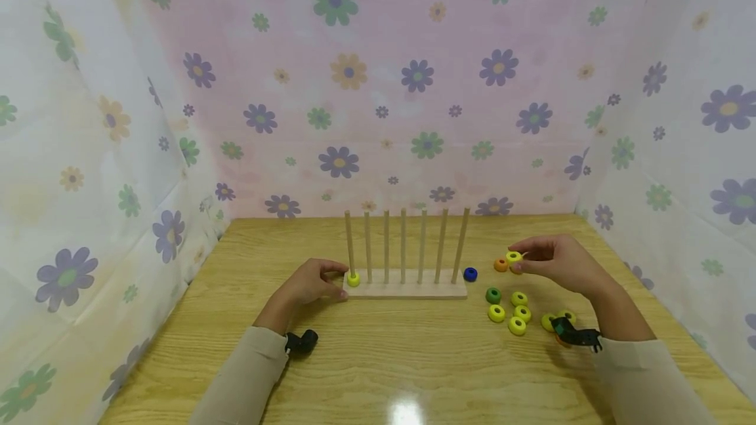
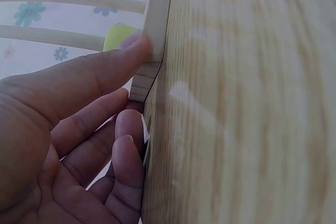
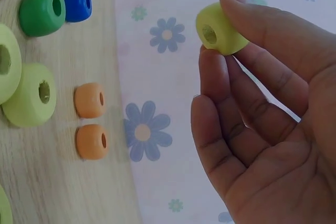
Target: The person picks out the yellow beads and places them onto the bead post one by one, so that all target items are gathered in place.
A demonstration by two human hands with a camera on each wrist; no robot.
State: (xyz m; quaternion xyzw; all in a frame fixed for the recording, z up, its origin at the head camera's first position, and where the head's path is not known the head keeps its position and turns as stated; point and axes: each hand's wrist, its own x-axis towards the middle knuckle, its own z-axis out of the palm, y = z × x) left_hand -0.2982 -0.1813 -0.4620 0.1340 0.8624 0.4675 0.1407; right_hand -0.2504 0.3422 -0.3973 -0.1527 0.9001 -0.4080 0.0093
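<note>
A wooden peg rack (image 1: 404,290) with a row of upright dowels stands on the table. One yellow bead (image 1: 353,279) sits at the foot of its leftmost dowel. My left hand (image 1: 310,282) holds the rack's left end, the thumb on the front edge of the base (image 2: 157,30) and the fingers curled behind it. To the right of the rack, my right hand (image 1: 561,261) pinches a yellow bead (image 3: 223,29) between thumb and fingertips, above the table. Two orange beads (image 3: 90,99) lie under this hand.
Right of the rack lie a blue bead (image 1: 470,274), a green bead (image 1: 493,295) and several yellow beads (image 1: 517,326). Some beads are partly hidden by the right wrist camera (image 1: 575,334). Flowered cloth (image 1: 384,84) encloses the table (image 1: 354,359) at the back and sides.
</note>
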